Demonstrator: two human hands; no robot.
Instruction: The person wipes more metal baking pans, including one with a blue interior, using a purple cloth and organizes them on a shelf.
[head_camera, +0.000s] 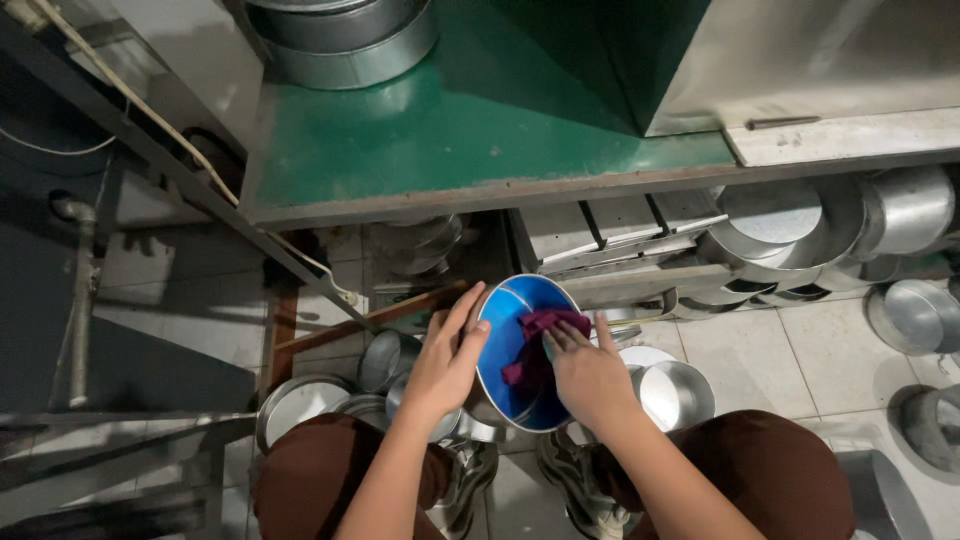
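Note:
A round metal pan (512, 310) with a blue inner surface is tilted up in front of me, above my knees. My left hand (447, 362) grips its left rim with fingers curled over the edge. My right hand (588, 375) presses a dark maroon cloth (535, 345) against the blue inside of the pan. Both my forearms reach up from the bottom of the view.
A green-topped workbench (470, 120) spans above, with stacked round tins (345, 40) at its far end. Several shiny metal pans (800, 235) lie under the bench and on the tiled floor (760, 360). More pans (300, 400) sit by my left knee. A metal frame (120, 120) runs left.

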